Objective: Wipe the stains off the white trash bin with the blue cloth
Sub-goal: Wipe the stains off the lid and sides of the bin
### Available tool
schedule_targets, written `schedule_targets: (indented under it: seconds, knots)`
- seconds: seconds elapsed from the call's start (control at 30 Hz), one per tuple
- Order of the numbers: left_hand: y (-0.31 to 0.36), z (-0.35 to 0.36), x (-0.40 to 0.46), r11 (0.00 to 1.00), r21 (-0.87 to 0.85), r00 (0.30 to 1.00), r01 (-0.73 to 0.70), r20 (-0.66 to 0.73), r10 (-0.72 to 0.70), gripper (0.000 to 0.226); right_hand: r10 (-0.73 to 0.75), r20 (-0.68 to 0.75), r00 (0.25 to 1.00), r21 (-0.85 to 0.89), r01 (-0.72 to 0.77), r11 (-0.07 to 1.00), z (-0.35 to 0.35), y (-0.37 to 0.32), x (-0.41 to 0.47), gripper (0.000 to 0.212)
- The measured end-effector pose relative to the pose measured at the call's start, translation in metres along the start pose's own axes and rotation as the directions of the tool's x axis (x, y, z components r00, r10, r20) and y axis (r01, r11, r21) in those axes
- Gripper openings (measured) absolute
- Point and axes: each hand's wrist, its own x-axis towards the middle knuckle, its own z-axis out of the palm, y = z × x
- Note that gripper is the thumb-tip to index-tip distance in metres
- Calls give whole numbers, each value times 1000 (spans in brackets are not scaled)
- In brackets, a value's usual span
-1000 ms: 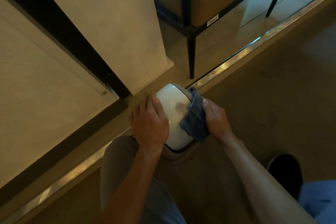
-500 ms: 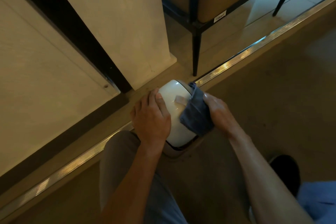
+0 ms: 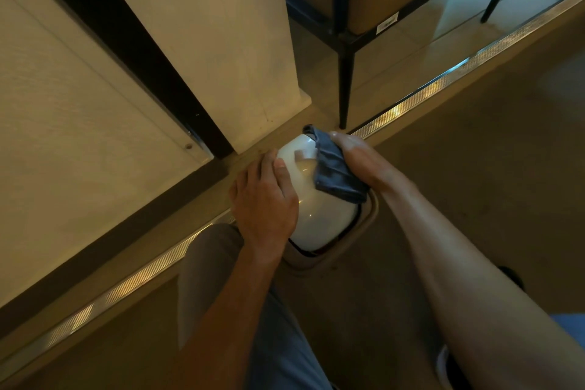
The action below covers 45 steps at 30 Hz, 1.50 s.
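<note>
The white trash bin [image 3: 319,199] stands on the floor a little above the middle of the frame, seen from above, so mostly its rounded, shiny lid is visible. Its tan base shows at the lower right side of the lid. A small pale rectangular mark sits on the upper part of the lid.

The left hand [image 3: 264,199] rests on the left side of the lid. Its fingers are quite straight and lie along the curve of the bin, with the thumb on the top surface; it does not wrap around anything. The right hand [image 3: 357,157] is on the upper right side of the bin and presses the blue cloth [image 3: 335,168] against the lid. The cloth lies between this hand and the bin and covers the right upper edge of the lid, with one corner sticking up at the far end. The fingers of this hand are hidden under the cloth, so I cannot tell if they are curled in it or flat on it. The two hands are apart, one on each side of the bin.

In the upper left of the frame there are pale wall panels [image 3: 205,25] with a black strip [image 3: 133,51] between them. A metal floor strip [image 3: 443,85] runs diagonally from lower left to upper right, just behind the bin. A black furniture leg [image 3: 344,85] stands at the upper middle, near the bin. The grey trouser knee [image 3: 209,263] of the person is at the lower middle.
</note>
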Motion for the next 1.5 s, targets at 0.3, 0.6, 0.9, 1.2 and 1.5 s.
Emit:
schedule_targets:
  seconds: [0.3, 0.6, 0.9, 1.2, 1.5]
  knots:
    - [2, 0, -1, 999, 18, 999, -42, 7, 42, 48, -58, -221, 974, 24, 65, 998, 14, 56, -64, 43]
    - [0, -2, 1, 1000, 9, 1000, -7, 15, 6, 43, 25, 68, 997, 31, -27, 999, -4, -11, 5, 38]
    - [0, 1, -1, 999, -2, 999, -45, 3, 45, 42, -82, -283, 956, 64, 104, 993, 26, 56, -79, 40]
    - [-2, -2, 0, 996, 18, 996, -85, 27, 84, 49, 34, -138, 990, 78, -23, 997, 4, 20, -35, 39]
    - [-1, -2, 0, 998, -2, 998, -67, 15, 67, 49, 47, -156, 987, 85, -34, 996, 2, 26, -48, 31]
